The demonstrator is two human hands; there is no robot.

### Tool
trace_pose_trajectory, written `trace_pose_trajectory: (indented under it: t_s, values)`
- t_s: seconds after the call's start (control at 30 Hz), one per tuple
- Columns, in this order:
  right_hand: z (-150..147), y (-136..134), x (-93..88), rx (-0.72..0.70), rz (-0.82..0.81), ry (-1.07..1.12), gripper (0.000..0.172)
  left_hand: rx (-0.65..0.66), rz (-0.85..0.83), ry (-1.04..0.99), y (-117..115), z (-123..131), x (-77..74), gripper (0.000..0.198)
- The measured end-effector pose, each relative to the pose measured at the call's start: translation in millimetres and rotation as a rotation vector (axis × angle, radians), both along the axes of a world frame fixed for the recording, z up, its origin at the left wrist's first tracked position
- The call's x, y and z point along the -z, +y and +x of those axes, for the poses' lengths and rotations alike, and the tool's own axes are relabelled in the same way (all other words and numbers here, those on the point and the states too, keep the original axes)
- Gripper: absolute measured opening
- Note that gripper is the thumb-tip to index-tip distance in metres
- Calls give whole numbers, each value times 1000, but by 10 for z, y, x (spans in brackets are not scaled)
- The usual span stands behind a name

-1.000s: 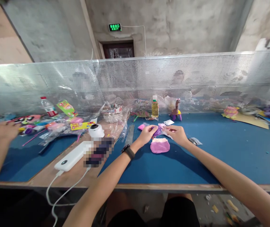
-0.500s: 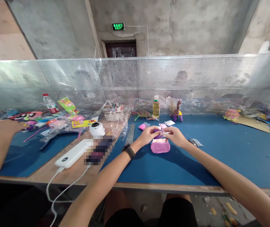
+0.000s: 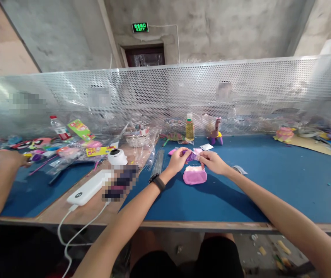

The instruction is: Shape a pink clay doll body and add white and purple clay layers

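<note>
1. Sign (image 3: 140,27): lit green, reading "安全出口" above "EXIT".
2. Yellow pack (image 3: 100,151): printed; lettering too small to read.
3. Left hand (image 3: 180,160): thumb and fingers closed on the left part of the purple packet (image 3: 193,156).
4. Right hand (image 3: 212,162): fingertips pinched on its right end.
5. Purple packet: stretched between the hands, just beyond the pink piece (image 3: 195,177), which lies on the blue worktop (image 3: 272,181).
</note>
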State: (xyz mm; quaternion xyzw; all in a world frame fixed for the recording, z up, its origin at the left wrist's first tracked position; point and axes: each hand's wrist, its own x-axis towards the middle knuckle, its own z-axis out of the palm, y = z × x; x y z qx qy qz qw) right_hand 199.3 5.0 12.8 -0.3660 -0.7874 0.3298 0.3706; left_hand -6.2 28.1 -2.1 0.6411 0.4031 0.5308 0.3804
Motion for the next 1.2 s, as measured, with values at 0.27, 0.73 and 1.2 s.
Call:
trace_pose_trajectory:
  t_s: [0.27, 0.73, 1.2]
  values:
    - [94, 90, 52, 64, -235, 280, 50, -256, -58, -51, 173, -401, -43, 34]
    - [49, 137, 172, 105, -193, 280, 39, -55, -42, 30, -19, -180, -94, 25]
    - [5, 30, 85, 142, -13, 187, 41, 139, 53, 104, -68, -118, -42, 26]
